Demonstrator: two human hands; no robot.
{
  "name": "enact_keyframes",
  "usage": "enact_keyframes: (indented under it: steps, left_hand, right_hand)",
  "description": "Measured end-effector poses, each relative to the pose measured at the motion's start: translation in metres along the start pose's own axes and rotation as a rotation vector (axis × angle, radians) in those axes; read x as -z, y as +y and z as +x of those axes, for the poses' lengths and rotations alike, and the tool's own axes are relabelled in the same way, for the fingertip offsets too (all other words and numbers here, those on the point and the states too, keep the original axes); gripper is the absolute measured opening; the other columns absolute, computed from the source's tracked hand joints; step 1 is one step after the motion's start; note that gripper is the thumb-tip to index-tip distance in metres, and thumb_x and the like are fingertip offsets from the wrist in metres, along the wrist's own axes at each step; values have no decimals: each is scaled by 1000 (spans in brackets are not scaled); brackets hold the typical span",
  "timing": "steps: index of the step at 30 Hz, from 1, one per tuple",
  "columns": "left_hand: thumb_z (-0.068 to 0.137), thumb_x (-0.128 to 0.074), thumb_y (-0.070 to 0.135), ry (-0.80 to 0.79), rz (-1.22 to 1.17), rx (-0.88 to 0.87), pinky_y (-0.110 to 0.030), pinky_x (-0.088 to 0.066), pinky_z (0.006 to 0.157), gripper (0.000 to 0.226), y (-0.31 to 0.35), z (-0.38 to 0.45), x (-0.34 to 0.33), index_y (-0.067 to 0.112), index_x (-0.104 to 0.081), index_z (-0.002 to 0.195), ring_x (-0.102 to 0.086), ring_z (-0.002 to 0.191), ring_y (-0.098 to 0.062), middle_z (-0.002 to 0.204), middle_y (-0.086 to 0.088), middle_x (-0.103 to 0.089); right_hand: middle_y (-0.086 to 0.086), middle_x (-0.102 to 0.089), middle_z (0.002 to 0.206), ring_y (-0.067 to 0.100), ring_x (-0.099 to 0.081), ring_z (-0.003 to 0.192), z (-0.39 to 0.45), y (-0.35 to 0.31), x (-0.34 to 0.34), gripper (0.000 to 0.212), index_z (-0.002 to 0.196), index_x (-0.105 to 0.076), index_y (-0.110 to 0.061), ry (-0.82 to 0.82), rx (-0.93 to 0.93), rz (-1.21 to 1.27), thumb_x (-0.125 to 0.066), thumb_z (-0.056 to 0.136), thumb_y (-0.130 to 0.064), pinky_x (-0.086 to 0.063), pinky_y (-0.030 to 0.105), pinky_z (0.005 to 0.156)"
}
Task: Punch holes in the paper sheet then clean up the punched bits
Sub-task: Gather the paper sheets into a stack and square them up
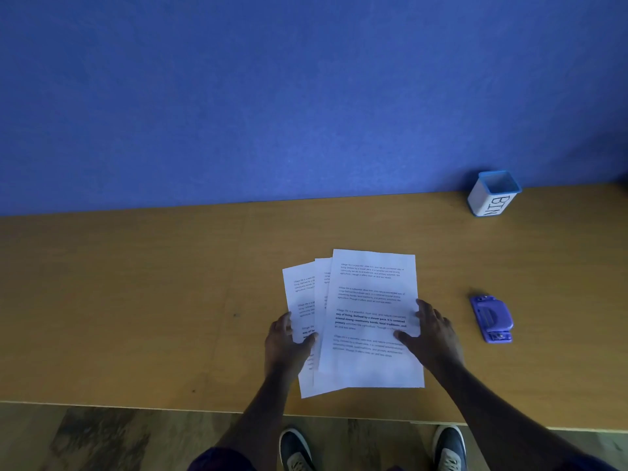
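Three printed paper sheets lie fanned out on the wooden desk, the top one furthest right. My left hand rests on the left edge of the fan, thumb on the lower sheets. My right hand lies on the right edge of the top sheet with its fingers spread and its thumb on the paper. A purple hole punch sits on the desk to the right of the sheets, apart from both hands.
A small white container with a blue rim, labelled BIN, stands at the back right against the blue partition wall. The desk's front edge runs just below the sheets, with my shoes on the floor beneath.
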State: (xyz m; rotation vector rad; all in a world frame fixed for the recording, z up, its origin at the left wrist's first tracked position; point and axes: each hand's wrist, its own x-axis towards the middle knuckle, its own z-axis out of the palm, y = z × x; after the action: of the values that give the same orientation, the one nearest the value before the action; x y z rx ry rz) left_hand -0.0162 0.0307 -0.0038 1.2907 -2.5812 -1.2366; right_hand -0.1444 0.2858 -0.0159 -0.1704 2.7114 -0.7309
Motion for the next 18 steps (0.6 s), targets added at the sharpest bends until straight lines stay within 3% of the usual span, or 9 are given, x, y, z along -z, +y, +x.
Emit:
enact_keyframes:
  steps: [3,8,15,18]
  left_hand:
    - [78,-85,40,-28,-22,4,-39,-62,87,75,2,1,-1,26,-50,144,-65,120,-22,140,5,-63]
    - [80,-81,36,49,112,-3,-55,-59,95,73,5,-1,-5,25,-50,145,-60,126,-28,142,2,-61]
    - [81,-80,31,-3,282,-89,-41,-51,105,78,9,-3,-11,24,-40,148,-49,133,-23,145,5,-54]
    - [80,-80,25,-26,263,-112,-43,-52,103,76,11,-2,-11,25,-42,146,-49,131,-24,142,5,-55]
  right_hand:
    - [0,-66,131,30,-59,120,0,1,0,81,146,-43,-20,-15,8,-21,-80,78,-45,-53,40,91]
    - [14,-60,134,37,-57,120,4,-2,-1,76,141,-47,-14,43,-107,5,-81,78,-40,-51,42,92]
    - [7,-47,151,32,-47,132,6,-10,-7,97,155,-29,-15,-50,40,-184,-80,78,-44,-46,39,104]
    - [3,-43,156,30,-43,136,4,-10,-9,98,156,-27,-15,-63,69,-196,-81,78,-42,-46,39,106]
